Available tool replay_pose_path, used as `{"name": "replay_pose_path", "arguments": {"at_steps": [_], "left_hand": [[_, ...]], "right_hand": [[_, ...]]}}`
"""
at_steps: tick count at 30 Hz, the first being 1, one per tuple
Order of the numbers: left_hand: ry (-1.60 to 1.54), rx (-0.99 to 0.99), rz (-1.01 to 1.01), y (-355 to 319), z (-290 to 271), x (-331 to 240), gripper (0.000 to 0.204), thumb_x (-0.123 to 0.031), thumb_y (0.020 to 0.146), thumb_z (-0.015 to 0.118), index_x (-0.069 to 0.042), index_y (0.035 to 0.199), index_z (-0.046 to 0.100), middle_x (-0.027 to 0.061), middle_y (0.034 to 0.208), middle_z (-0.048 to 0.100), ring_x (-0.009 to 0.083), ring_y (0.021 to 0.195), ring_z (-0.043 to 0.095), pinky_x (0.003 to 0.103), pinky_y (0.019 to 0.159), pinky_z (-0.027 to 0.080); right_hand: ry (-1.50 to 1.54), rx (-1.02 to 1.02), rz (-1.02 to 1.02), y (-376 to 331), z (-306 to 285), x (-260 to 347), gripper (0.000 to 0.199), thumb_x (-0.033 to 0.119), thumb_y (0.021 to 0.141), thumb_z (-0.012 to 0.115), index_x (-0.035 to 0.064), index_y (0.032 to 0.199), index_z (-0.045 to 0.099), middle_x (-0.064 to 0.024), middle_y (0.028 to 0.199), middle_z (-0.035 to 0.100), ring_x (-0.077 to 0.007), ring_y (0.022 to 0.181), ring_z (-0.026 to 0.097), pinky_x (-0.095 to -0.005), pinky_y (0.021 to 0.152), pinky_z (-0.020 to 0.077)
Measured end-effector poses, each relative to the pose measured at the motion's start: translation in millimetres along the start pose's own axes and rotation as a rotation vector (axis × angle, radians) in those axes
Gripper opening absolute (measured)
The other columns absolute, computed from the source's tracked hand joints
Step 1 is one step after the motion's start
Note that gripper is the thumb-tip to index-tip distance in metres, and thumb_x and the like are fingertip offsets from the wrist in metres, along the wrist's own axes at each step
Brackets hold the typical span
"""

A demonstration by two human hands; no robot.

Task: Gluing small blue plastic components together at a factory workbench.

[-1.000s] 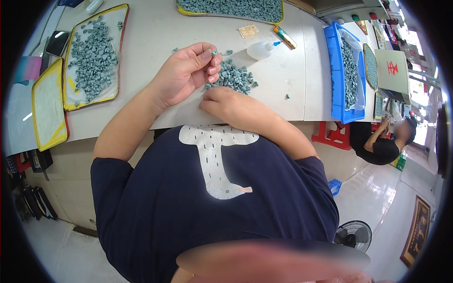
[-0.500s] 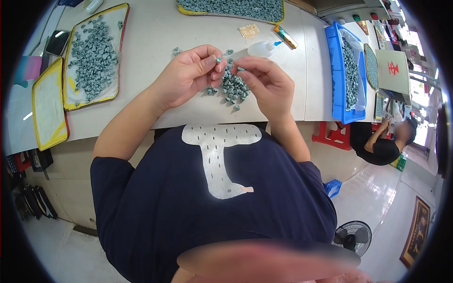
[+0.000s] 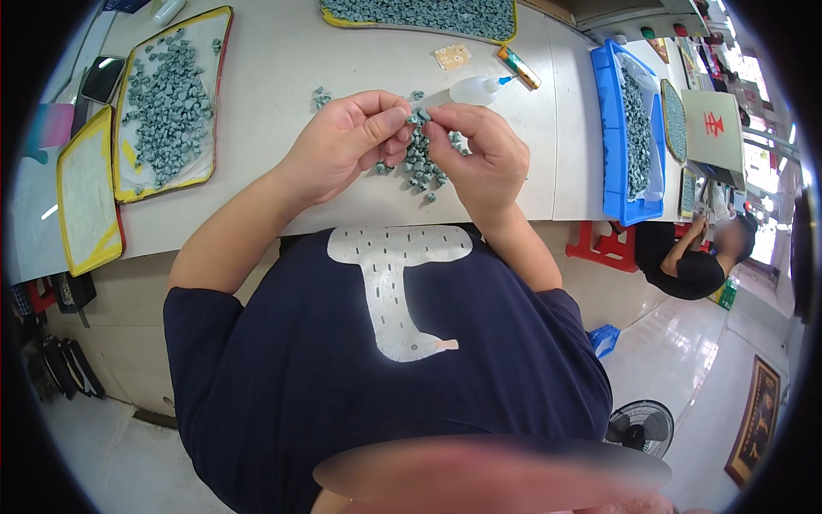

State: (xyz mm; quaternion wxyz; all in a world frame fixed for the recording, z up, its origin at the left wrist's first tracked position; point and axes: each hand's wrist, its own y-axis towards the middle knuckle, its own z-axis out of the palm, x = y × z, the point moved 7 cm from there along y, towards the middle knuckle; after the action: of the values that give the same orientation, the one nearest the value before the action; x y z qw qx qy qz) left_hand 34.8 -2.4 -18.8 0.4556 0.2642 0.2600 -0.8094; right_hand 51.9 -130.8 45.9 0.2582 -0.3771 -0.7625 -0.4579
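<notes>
My left hand is closed, pinching a small grey-green piece between thumb and fingers. Another small grey-green piece sits in the fingertips of my right hand, also closed. The two pieces meet or nearly meet; whether they touch, I cannot tell. Beneath the hands lies a loose pile of similar pieces, partly hidden by my fingers. A few strays rest beyond my left hand. Just past my right hand, a white squeeze bottle with a blue tip lies on the table.
On the left stand a yellow-edged tray of pieces, another yellow-edged tray and a phone. A full tray is at the back. Rightward are a green-orange tube, a blue bin and a seated person.
My right hand has moved slightly left and its piece has come up to the one in my left hand. The left hand has shifted a little right and down.
</notes>
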Motion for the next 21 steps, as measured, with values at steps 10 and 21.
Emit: {"name": "replay_pose_path", "arguments": {"at_steps": [10,21], "left_hand": [[-0.022,-0.022,0.044,1.5,-6.0,-0.2,0.020,-0.019,0.098,0.052,0.000,0.103,0.054,0.0022,0.087,0.053,0.0110,0.077,0.049,0.024,0.073,0.044],[0.178,-0.095,0.113,-4.8,-14.7,-4.8,0.020,-0.019,0.097,0.053,0.000,0.102,0.055,0.0014,0.085,0.055,0.0094,0.075,0.051,0.022,0.070,0.044]], "right_hand": [[-0.147,-0.125,-0.300,-1.7,7.1,14.6,0.020,-0.010,0.066,0.074,-0.0022,0.083,0.066,-0.0111,0.081,0.067,-0.0173,0.068,0.064,-0.0239,0.058,0.0529],[-0.177,-0.097,-0.369,-1.8,15.6,23.3,0.020,-0.012,0.065,0.073,-0.0031,0.080,0.063,-0.0117,0.081,0.064,-0.0201,0.068,0.062,-0.0261,0.059,0.0517]]}}
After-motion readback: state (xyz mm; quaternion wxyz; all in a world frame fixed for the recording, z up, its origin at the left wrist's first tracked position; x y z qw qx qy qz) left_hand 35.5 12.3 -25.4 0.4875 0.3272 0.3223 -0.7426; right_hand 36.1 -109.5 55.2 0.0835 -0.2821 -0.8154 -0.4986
